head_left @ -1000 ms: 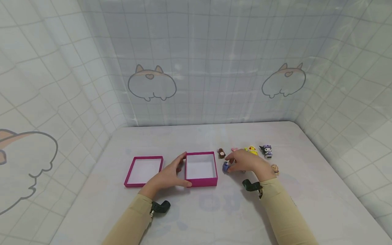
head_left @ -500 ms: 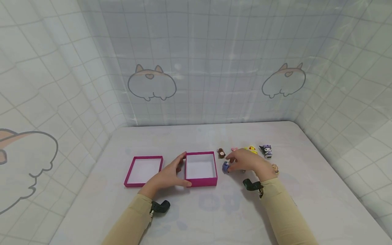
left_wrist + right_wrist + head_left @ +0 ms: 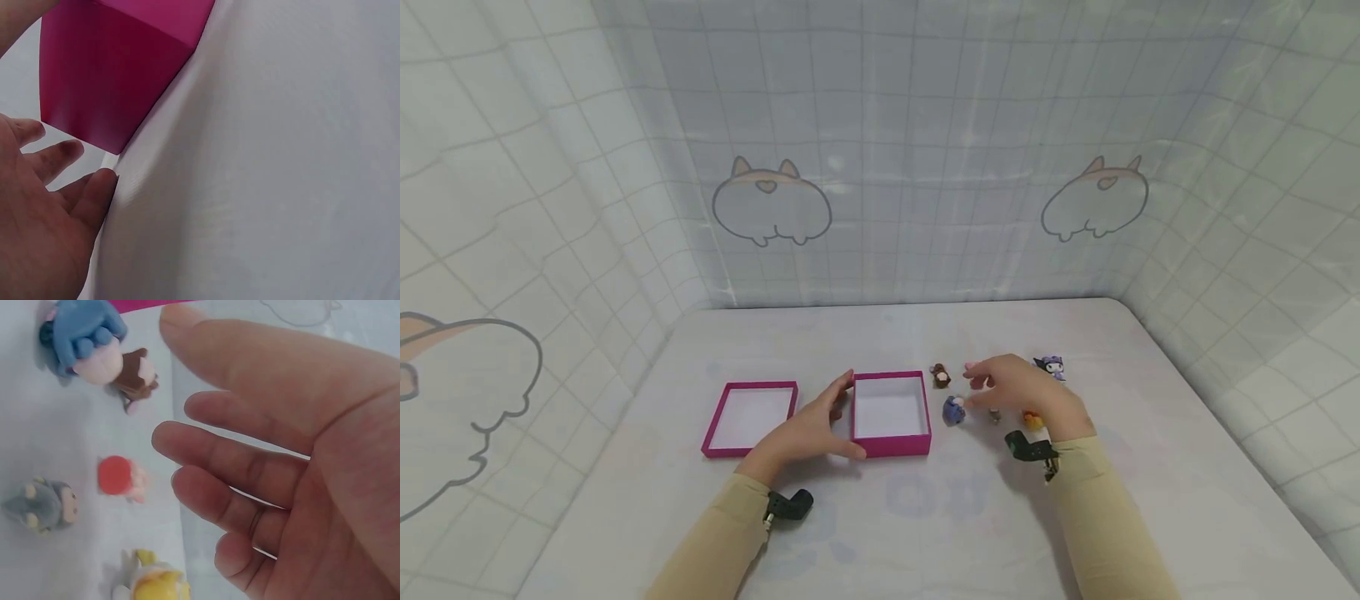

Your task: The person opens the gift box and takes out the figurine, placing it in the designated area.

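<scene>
At the left side of a magenta box (image 3: 891, 446) with a white inside, my left hand (image 3: 805, 429) holds it, thumb at the front corner and index finger at the back corner. The box's magenta outer wall (image 3: 106, 75) fills the top left of the left wrist view. My right hand (image 3: 1018, 387) hovers over several small figurines, fingers loosely bent and apart. Nothing lies between them in the right wrist view. A blue donkey figurine (image 3: 954, 410) lies on the table just left of my right fingertips. Beyond it is a brown figurine (image 3: 940, 376).
The matching magenta lid (image 3: 750, 454) lies left of the box. A grey figurine (image 3: 44, 503), a pink-and-red one (image 3: 119, 476) and a yellow one (image 3: 159, 584) lie below my right hand. A purple-and-black figurine (image 3: 1051, 367) stands behind it. Gridded curtain walls (image 3: 880, 167) enclose the table.
My right hand has let go of the blue donkey figurine and moved slightly right and up. The figurine stays on the table. My left hand and the box have hardly moved.
</scene>
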A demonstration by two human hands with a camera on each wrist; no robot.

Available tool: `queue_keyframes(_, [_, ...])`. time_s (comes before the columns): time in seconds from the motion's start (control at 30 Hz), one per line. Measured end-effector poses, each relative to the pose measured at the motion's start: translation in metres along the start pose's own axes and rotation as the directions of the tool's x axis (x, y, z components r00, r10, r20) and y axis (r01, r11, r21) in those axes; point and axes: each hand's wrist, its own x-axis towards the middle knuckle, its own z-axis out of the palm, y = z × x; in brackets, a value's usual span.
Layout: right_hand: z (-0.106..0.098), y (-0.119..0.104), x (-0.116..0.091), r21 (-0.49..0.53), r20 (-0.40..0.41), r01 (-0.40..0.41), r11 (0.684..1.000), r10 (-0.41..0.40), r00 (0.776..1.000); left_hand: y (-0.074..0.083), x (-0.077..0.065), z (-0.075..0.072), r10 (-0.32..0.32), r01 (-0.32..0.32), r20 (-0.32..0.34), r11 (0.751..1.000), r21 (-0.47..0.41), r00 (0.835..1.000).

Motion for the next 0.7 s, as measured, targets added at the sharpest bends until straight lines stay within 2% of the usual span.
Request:
queue_keyframes(0.1, [-0.006,0.0,0.0,0.01,-0.027,0.026,1.0,-0.026,0.999,0.003,-0.002,-0.005,-0.005,0.005,0.0,1.0,0.013,1.0])
queue_keyframes(0.23, [-0.015,0.0,0.004,0.002,-0.09,0.124,0.992,-0.123,0.988,0.011,-0.003,-0.016,0.009,-0.008,-0.043,1.0,0.027,0.999])
queue_keyframes(0.33, [-0.019,0.002,0.004,-0.007,-0.145,0.133,0.991,-0.132,0.981,0.015,-0.003,-0.023,0.031,-0.03,-0.067,0.999,0.011,0.997])
queue_keyframes(0.43, [-0.017,0.004,0.001,-0.004,-0.179,0.107,0.994,-0.106,0.978,0.014,-0.005,-0.027,0.039,-0.039,-0.07,0.999,-0.012,0.997])
queue_keyframes(0.53, [-0.014,0.005,-0.001,-0.002,-0.201,0.125,0.992,-0.123,0.972,0.013,-0.01,-0.03,0.046,-0.046,-0.067,0.999,0.003,0.997])
queue_keyframes(0.63, [-0.015,0.005,-0.006,0.022,-0.249,0.15,0.988,-0.14,0.958,0.017,-0.014,-0.035,0.05,-0.044,-0.075,0.996,0.077,0.996])
queue_keyframes(0.7, [-0.018,0.005,-0.009,0.023,-0.285,0.154,0.988,-0.142,0.948,0.022,-0.014,-0.041,0.064,-0.047,-0.099,0.984,0.17,0.993])
